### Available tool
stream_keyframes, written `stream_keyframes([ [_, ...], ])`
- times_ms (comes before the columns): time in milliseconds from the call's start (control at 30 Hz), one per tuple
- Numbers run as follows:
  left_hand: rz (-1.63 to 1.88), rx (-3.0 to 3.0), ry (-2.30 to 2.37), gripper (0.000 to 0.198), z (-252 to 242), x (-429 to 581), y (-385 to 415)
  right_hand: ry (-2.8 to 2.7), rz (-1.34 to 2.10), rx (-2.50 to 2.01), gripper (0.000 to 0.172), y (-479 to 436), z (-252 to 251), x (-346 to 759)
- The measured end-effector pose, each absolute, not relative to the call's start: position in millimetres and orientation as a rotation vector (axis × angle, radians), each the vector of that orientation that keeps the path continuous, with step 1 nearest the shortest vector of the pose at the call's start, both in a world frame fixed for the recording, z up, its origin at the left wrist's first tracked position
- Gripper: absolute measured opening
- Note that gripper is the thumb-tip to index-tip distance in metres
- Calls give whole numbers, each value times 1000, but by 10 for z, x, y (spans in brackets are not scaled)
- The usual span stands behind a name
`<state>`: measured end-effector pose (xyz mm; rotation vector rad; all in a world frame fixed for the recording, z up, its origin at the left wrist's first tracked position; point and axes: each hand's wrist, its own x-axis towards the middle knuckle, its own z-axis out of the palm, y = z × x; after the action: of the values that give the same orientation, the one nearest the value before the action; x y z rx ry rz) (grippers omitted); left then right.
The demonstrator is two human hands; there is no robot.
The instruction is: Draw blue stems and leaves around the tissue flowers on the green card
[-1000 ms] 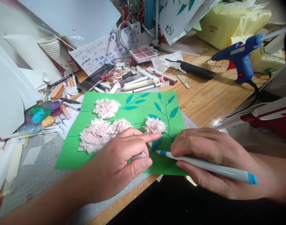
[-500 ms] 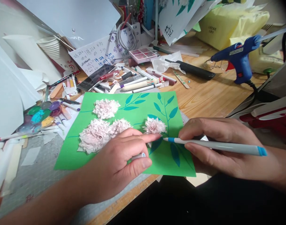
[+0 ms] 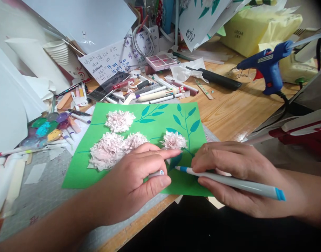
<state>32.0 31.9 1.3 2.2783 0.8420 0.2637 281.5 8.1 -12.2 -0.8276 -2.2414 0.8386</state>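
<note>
A green sheet of paper (image 3: 79,168) lies near the table's front edge, with crinkled pale pink paper flowers (image 3: 106,150) on its left. Leaves and stems are drawn on it in blue-green. In my right hand (image 3: 236,175) is a blue-tipped marker (image 3: 239,183), its tip at the lower end of a dark leaf (image 3: 175,160). My left hand (image 3: 142,178) rests on the sheet, its index finger stretched to the underside of the small right-hand flower (image 3: 173,140). Between its thumb and curled fingers sits a marker cap (image 3: 155,174).
Behind the sheet lies a heap of pens and markers (image 3: 155,94), with a phone (image 3: 108,85) beside it. A blue glue gun (image 3: 268,64) stands at the right. Paint pots (image 3: 43,129) and paper cups (image 3: 62,57) are on the left. A grey cutting mat (image 3: 55,206) lies underneath.
My right hand has moved left and downward with the marker, whose tip went from the leaf's upper right side to its lower end. My left hand stays nearly still.
</note>
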Motion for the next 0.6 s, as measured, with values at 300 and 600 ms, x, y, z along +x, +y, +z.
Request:
stream_keyframes([
  [300, 268, 2249, 824, 21, -3, 302, 309, -2192, 733, -887, 11, 136, -141, 2875],
  [600, 353, 2331, 781, 23, -21, 300, 299, -2062, 724, -1003, 7, 112, -172, 2917],
])
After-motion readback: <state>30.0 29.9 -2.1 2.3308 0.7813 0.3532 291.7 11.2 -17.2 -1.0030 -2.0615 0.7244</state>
